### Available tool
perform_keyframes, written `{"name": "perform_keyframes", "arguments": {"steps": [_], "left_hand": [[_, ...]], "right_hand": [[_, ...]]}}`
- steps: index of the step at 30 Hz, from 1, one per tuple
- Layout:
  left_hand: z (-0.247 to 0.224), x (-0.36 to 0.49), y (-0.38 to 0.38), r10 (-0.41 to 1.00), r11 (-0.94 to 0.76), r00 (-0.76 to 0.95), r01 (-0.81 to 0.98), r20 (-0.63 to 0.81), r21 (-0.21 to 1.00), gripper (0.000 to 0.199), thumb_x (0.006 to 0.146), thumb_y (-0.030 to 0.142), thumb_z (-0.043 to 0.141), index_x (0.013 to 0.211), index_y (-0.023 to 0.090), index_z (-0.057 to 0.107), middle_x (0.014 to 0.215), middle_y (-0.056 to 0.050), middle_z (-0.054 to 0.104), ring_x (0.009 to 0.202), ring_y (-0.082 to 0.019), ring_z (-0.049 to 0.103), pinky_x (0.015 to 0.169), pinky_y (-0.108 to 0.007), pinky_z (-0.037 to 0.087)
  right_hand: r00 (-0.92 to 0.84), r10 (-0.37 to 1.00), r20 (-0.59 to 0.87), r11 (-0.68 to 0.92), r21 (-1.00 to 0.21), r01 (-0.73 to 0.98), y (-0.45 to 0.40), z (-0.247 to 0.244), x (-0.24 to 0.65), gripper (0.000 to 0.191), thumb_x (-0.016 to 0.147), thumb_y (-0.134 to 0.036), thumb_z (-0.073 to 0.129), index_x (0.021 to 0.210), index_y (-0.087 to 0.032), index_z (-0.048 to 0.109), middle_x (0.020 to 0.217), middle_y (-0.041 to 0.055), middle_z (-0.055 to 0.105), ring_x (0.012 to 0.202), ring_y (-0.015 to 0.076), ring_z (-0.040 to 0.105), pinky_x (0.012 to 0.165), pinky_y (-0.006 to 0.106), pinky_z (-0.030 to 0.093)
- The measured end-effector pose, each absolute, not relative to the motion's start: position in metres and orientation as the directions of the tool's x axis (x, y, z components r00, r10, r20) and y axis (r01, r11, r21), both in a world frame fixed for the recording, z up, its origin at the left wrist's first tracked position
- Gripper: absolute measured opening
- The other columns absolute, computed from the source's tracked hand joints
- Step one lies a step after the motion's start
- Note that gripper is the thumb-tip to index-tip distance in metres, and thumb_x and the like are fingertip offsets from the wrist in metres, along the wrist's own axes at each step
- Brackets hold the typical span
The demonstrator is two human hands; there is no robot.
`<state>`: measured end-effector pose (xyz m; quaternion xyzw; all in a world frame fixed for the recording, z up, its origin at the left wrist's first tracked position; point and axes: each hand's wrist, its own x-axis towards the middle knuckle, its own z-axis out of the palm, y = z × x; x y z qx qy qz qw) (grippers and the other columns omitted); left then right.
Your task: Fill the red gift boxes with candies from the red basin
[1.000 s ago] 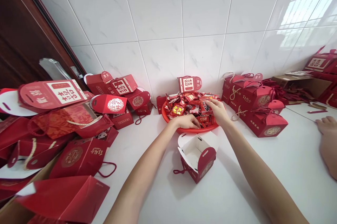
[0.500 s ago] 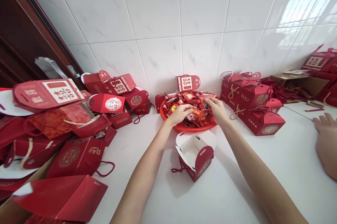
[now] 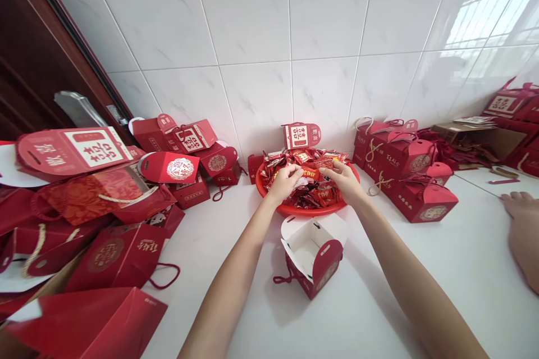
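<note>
Over a red basin (image 3: 295, 210) heaped with red-wrapped candies (image 3: 309, 199), both my hands work close together. My left hand (image 3: 285, 183) is closed in a pinch at a red candy packet (image 3: 310, 173) with yellow lettering. My right hand (image 3: 346, 180) also has its thumb and fingers pinched, on a small red packet (image 3: 325, 163); its far end is partly hidden among the others. In front of the basin stands an open dark red gift box (image 3: 326, 269), its flaps spread, white inside, with a dark red cord at its left.
Red gift boxes (image 3: 113, 258) pile up on the left. More closed boxes (image 3: 421, 196) stand right of the basin, and one box (image 3: 301, 135) sits behind it against the tiled wall (image 3: 252, 89). A bare foot (image 3: 522, 235) rests at the far right, near a cardboard carton (image 3: 507, 142).
My right hand has shifted slightly left and down, bringing its fingertips nearer my left hand. The yellow-lettered packet left of my left hand is no longer visible. The open box has stayed put.
</note>
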<state>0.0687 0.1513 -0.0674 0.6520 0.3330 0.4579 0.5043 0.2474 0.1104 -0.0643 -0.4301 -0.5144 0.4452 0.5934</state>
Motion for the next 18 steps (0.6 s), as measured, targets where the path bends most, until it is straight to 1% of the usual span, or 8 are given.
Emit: {"name": "perform_keyframes", "arguments": {"steps": [2,4,6,8,10,13,15,18], "left_hand": [[-0.0686,0.0682,0.1523,0.889,-0.282,0.366,-0.040,0.276,0.959,0.037,0.078,0.050,0.072,0.076,0.017,0.057,0.066,0.004,0.054,0.061,-0.010,0.056,0.063,-0.023,0.047],[-0.0683,0.0677,0.1522,0.867,-0.327,0.387,-0.029,0.312,0.944,0.039,0.077,0.053,0.072,0.077,0.016,0.058,0.063,0.005,0.053,0.058,-0.009,0.052,0.059,-0.022,0.044],[-0.0672,0.0674,0.1512,0.833,-0.386,0.425,-0.013,0.354,0.923,0.039,0.079,0.054,0.070,0.077,0.016,0.060,0.061,0.005,0.053,0.055,-0.008,0.049,0.056,-0.022,0.042],[-0.0664,0.0675,0.1501,0.805,-0.407,0.473,0.002,0.358,0.913,0.036,0.082,0.052,0.067,0.077,0.017,0.062,0.059,0.004,0.055,0.053,-0.009,0.049,0.054,-0.022,0.043],[-0.0668,0.0680,0.1496,0.809,-0.384,0.488,0.014,0.329,0.923,0.031,0.084,0.047,0.065,0.083,0.017,0.066,0.061,0.002,0.060,0.054,-0.011,0.056,0.055,-0.024,0.047],[-0.0687,0.0686,0.1493,0.841,-0.378,0.452,0.097,0.298,0.921,0.019,0.083,0.034,0.064,0.090,0.017,0.070,0.073,-0.003,0.071,0.066,-0.017,0.067,0.064,-0.030,0.055],[-0.0691,0.0684,0.1482,0.829,-0.450,0.472,0.245,0.300,0.859,0.014,0.076,0.023,0.066,0.086,0.017,0.073,0.080,-0.005,0.075,0.074,-0.020,0.070,0.072,-0.032,0.056],[-0.0669,0.0679,0.1446,0.755,-0.577,0.613,0.455,0.231,0.679,0.021,0.062,0.013,0.069,0.080,0.021,0.078,0.088,-0.003,0.078,0.084,-0.023,0.071,0.083,-0.032,0.054]], "right_hand": [[0.119,0.969,0.216,0.230,-0.966,-0.121,0.1099,-0.0639,0.2469,0.045,0.063,-0.050,0.081,0.093,-0.022,0.063,0.093,0.0037,0.074,0.088,0.0227,0.069,0.069,0.031,0.057],[0.123,0.968,0.220,0.236,-0.963,-0.132,0.1086,-0.0629,0.2465,0.045,0.063,-0.049,0.083,0.092,-0.022,0.064,0.094,0.0031,0.074,0.090,0.0218,0.069,0.069,0.030,0.057],[0.068,0.972,0.223,0.230,-0.967,-0.113,0.1071,-0.0622,0.2465,0.044,0.065,-0.049,0.084,0.093,-0.022,0.065,0.097,0.0031,0.074,0.089,0.0208,0.069,0.068,0.029,0.055],[-0.004,0.973,0.231,0.230,-0.969,-0.093,0.1066,-0.0624,0.2469,0.045,0.063,-0.047,0.086,0.094,-0.021,0.066,0.097,0.0033,0.074,0.087,0.0206,0.069,0.067,0.029,0.055],[-0.032,0.969,0.244,0.241,-0.966,-0.090,0.1072,-0.0633,0.2474,0.046,0.059,-0.044,0.090,0.092,-0.021,0.068,0.094,0.0034,0.075,0.084,0.0212,0.069,0.069,0.031,0.055],[0.023,0.970,0.243,0.243,-0.960,-0.135,0.1091,-0.0647,0.2479,0.046,0.055,-0.041,0.091,0.089,-0.021,0.069,0.087,0.0035,0.076,0.080,0.0228,0.070,0.072,0.035,0.056],[0.098,0.967,0.236,0.250,-0.950,-0.184,0.1101,-0.0651,0.2478,0.045,0.054,-0.041,0.091,0.088,-0.021,0.069,0.086,0.0032,0.076,0.078,0.0232,0.070,0.072,0.036,0.056],[0.201,0.951,0.237,0.281,-0.931,-0.231,0.1106,-0.0649,0.2472,0.046,0.051,-0.037,0.092,0.089,-0.021,0.070,0.089,0.0028,0.077,0.081,0.0236,0.071,0.076,0.036,0.056]]}}
